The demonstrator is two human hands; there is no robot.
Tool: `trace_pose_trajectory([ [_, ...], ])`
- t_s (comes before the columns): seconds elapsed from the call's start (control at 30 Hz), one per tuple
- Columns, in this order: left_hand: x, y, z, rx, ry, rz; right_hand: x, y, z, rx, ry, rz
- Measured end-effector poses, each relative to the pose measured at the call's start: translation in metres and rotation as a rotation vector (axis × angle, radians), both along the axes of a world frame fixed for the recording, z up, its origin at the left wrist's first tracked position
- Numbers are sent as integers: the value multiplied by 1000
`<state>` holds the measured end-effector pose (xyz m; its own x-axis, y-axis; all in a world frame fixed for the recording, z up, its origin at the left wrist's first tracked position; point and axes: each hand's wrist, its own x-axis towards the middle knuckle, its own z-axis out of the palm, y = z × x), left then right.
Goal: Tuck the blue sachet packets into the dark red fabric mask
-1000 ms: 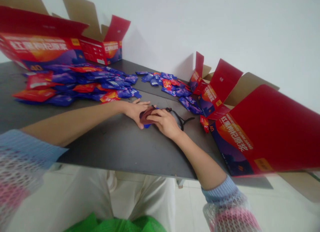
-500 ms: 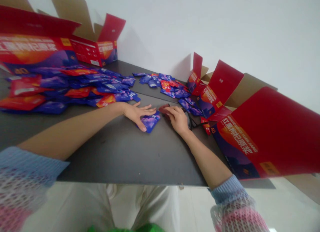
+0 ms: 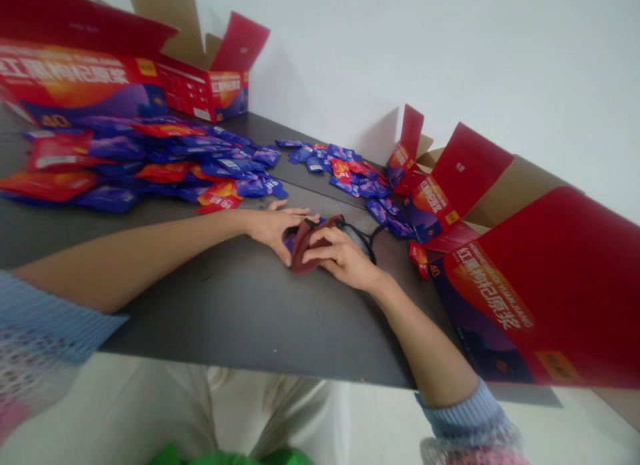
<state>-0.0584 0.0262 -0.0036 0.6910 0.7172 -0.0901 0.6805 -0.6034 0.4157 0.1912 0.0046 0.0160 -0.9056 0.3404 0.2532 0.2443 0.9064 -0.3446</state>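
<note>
head view. a maroon cloth piece [image 3: 305, 245] is held on the dark worktop [image 3: 240, 311] between both hands. its kind cannot be fully settled, though a face mask is suggested by the black cord loop [image 3: 365, 233] running off its right side. the left hand [image 3: 273, 233] is closed on the cloth's left edge, its fingers curled in and gripping. the right hand [image 3: 340, 255] is laid over the cloth from the right, its fingers clenched across the top. a purple sachet [image 3: 290, 239] is partly hidden under the cloth's left end.

a large heap of purple and red sachets [image 3: 150, 161] is spread beyond and left of the cloth. a smaller scatter of sachets [image 3: 340, 168] lies straight beyond it. a lone red sachet [image 3: 419, 258] is seen to the right, against an open red carton [image 3: 530, 285]. a second open red carton [image 3: 85, 85] stands far to the left, behind the heap.

only the one sachet is seen with the cloth; the bulk of the sachets is judged to be left in the heaps. carton interiors cannot be seen, so nothing can be said of their contents.
</note>
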Motion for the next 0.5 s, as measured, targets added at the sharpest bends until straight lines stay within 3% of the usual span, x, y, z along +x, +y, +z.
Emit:
trace_pose_trajectory([
  [0.17, -1, 3, 8, -98, 86, -15, 3, 10, -4, 24, -26, -44],
  [0.37, -2, 1, 5, -106, -86, 46, 22, 35, -22, 180, -30, -407],
  [0.5, -5, 2, -1, -53, -151, 21, 25, 46, -34, 157, 189, -598],
])
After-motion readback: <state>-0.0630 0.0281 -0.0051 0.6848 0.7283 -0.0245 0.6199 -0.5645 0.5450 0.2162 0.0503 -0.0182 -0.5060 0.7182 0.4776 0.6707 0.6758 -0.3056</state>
